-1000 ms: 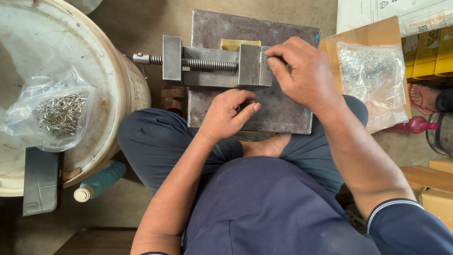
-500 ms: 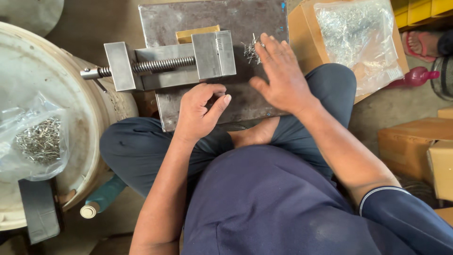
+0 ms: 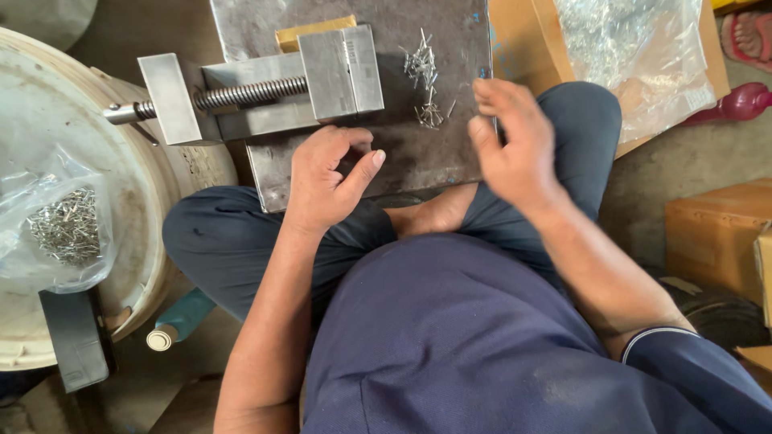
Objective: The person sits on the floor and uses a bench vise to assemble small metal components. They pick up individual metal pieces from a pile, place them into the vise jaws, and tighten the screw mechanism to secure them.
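Note:
A steel vise point(image 3: 265, 84) with a threaded screw sits on a dark metal plate point(image 3: 418, 161) that rests across my crossed legs. My left hand point(image 3: 326, 181) lies on the plate just below the vise's movable jaw, fingers curled under and thumb out, with nothing visible in it. A small heap of thin metal pins point(image 3: 424, 80) lies on the plate to the right of the vise. My right hand point(image 3: 515, 149) hovers at the plate's right edge, below and to the right of the pins, fingers spread and empty.
A round white drum point(image 3: 129, 209) stands at the left with a clear bag of metal pins point(image 3: 64, 229) on it. A cardboard box holding a clear plastic bag point(image 3: 635, 56) is at the upper right. More cardboard boxes point(image 3: 716, 233) sit at the right.
My right hand left the vise's jaw and drew back to the right, off the pins. My left hand stayed below the vise. The camera view shifted.

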